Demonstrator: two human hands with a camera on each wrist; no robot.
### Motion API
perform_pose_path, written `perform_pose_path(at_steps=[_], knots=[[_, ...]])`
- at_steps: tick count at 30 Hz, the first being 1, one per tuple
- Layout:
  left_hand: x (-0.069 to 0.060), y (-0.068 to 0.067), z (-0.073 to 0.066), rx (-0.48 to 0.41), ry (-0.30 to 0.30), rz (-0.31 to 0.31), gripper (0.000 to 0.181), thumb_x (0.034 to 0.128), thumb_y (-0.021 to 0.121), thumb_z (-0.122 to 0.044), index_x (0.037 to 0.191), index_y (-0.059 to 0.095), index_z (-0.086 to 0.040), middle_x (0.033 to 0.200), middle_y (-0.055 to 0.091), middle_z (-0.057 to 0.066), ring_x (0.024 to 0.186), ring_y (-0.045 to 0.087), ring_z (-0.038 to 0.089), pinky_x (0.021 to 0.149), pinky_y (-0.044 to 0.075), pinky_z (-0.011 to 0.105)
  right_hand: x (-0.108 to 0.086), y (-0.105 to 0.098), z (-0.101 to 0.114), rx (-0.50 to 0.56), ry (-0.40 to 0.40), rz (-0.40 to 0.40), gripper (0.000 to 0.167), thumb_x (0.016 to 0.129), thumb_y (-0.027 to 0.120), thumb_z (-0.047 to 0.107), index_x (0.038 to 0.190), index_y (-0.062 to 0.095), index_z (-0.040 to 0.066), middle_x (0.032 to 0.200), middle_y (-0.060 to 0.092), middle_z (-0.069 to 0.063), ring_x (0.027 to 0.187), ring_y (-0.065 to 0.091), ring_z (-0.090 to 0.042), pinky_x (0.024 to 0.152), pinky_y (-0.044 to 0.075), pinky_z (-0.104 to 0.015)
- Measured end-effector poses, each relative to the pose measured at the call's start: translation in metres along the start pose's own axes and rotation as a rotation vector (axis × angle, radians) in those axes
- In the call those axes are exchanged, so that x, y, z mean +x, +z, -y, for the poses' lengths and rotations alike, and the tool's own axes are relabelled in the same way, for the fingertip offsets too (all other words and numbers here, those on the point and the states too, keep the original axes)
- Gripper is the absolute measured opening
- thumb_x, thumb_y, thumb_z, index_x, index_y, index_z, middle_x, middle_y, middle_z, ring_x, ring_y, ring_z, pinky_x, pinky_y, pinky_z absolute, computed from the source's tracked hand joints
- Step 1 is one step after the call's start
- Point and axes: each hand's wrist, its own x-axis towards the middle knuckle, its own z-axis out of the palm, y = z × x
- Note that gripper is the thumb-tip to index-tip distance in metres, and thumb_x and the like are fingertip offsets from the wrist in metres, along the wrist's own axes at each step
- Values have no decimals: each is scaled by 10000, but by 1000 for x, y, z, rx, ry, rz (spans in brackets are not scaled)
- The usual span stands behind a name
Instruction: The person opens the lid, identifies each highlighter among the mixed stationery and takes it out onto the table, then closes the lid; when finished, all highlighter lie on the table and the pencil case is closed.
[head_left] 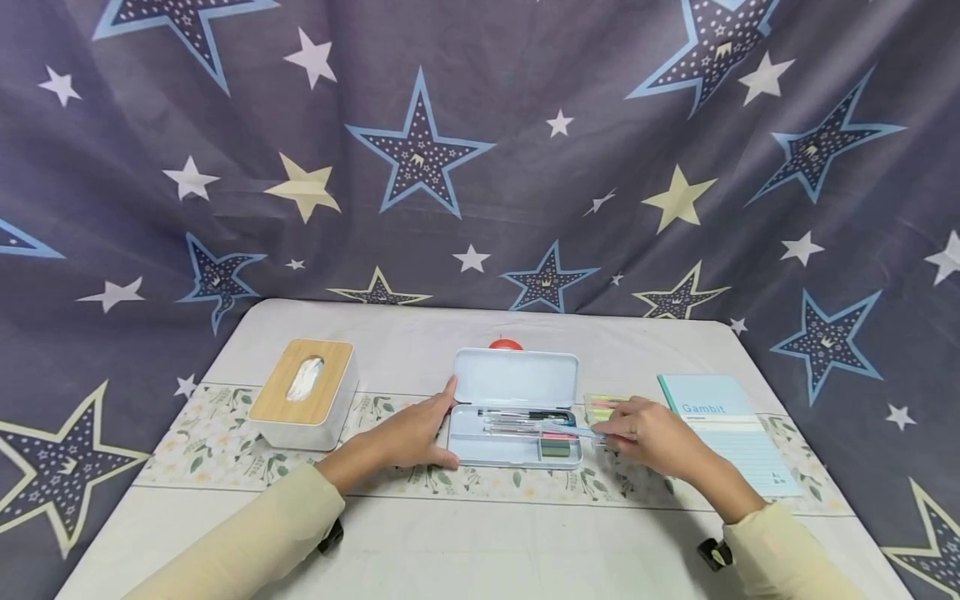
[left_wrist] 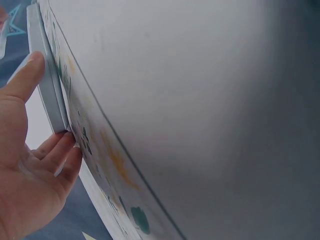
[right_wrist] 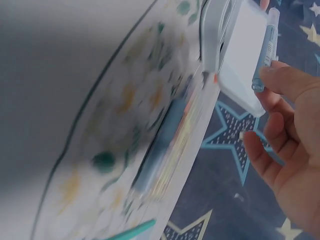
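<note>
A pale blue pencil case (head_left: 517, 379) lies with its lid raised. Several pens (head_left: 517, 414) and a dark green block (head_left: 555, 448) are inside. My left hand (head_left: 416, 431) touches the case's left end, its thumb (left_wrist: 31, 75) against the case and its other fingers near the corner. Over the right end of the case, my right hand (head_left: 656, 437) pinches a light blue highlighter (right_wrist: 267, 47) between thumb and fingers, tilted towards the tray. Beside the case, partly under that hand, are several coloured highlighters (head_left: 602, 403), blurred in the right wrist view.
A tissue box (head_left: 341, 408) with a wooden top stands to the left. At the right lies a light blue notebook (head_left: 712, 392). Something red (head_left: 506, 342) shows behind the raised lid. A floral strip (head_left: 525, 487) crosses the white table, and a star-patterned curtain (head_left: 480, 225) hangs behind it.
</note>
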Motion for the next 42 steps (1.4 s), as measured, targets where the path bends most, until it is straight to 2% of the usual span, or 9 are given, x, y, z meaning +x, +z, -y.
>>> perform_pose_path(at_steps=[5,12,19,24,30,36,42], knots=[[0,0,0,0,6,-1,1307,815,813,-531,1625,-71,-10,1572,445,111,1501,382,276,1224,330,457,-17,-3,-9,-18,17,-26,348,704,890,5,1014,830,154,830,728,68,749,643,-83,641,534,-245],[-1,-1,0,-2,8,-1,1314,810,818,-529,1624,-72,-8,1576,440,117,1504,378,282,1230,320,458,-41,-5,-16,-28,80,23,311,737,872,30,1022,833,149,803,714,77,720,603,-50,620,511,-245],[-1,0,0,4,3,-2,1312,811,813,-538,1625,-72,-14,1596,419,122,1518,353,280,1238,307,453,-60,-7,-23,-3,129,11,331,711,879,5,1000,839,162,791,703,114,683,547,30,568,454,-186],[-1,1,0,6,0,-2,1315,808,814,-541,1626,-72,-17,1611,398,133,1523,343,282,1240,304,448,-71,-11,-30,29,172,58,339,727,858,-18,1015,835,159,801,697,125,692,511,68,568,439,-200],[-1,2,1,0,1,-3,1316,808,815,-541,1626,-72,-17,1603,407,134,1516,356,287,1236,309,453,-78,-9,-35,60,208,104,322,736,846,-34,995,834,157,833,719,105,712,556,43,574,457,-197],[-1,1,1,-7,1,-4,1312,812,818,-532,1626,-73,-19,1614,391,139,1527,335,287,1242,298,455,-76,-9,-34,73,333,205,270,798,829,23,1018,827,178,862,731,112,710,568,39,597,465,-216],[-1,1,1,-11,-6,-5,1311,811,819,-530,1627,-73,-22,1623,375,143,1534,320,285,1246,291,454,-72,-7,-34,23,366,220,220,796,845,64,972,823,192,872,740,102,723,605,-4,610,489,-231]])
